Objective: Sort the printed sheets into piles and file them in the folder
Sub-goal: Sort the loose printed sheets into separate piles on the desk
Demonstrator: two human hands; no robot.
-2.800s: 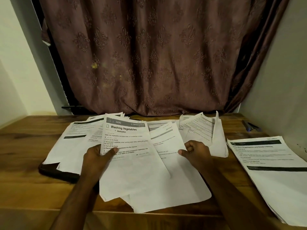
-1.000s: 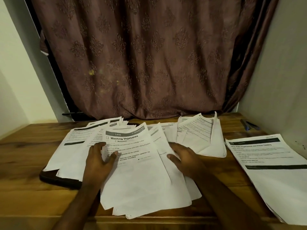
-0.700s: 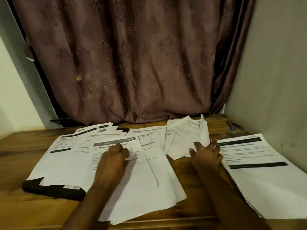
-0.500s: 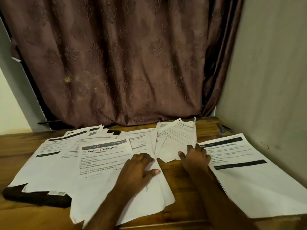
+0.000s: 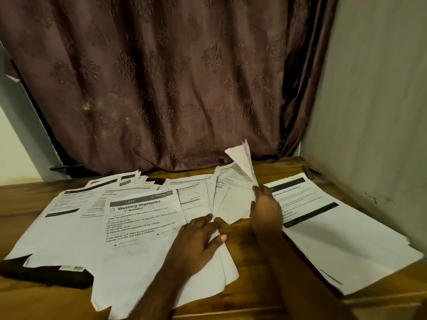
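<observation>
1. Thin white printed paper sheets (image 5: 141, 218) lie fanned and overlapping across the brown wooden table (image 5: 256, 255); the topmost is headed "Washing Vegetables".
2. A separate squared pile of white printed sheets (image 5: 342, 229) lies at the right, near the wall.
3. A dark flat folder (image 5: 46, 273) lies under the left of the spread, only its near edge showing.
4. The left hand (image 5: 198, 241) rests flat on the central sheets, fingers extended, pinning them.
5. The right hand (image 5: 265, 209) pinches the right edge of a small loose bundle of sheets (image 5: 233, 195), whose far corner curls upward.
6. Handling, as judged: the sheets are light, limp and slippery on one another; support near the edge's middle, or both sides, limits drooping and creasing.
</observation>
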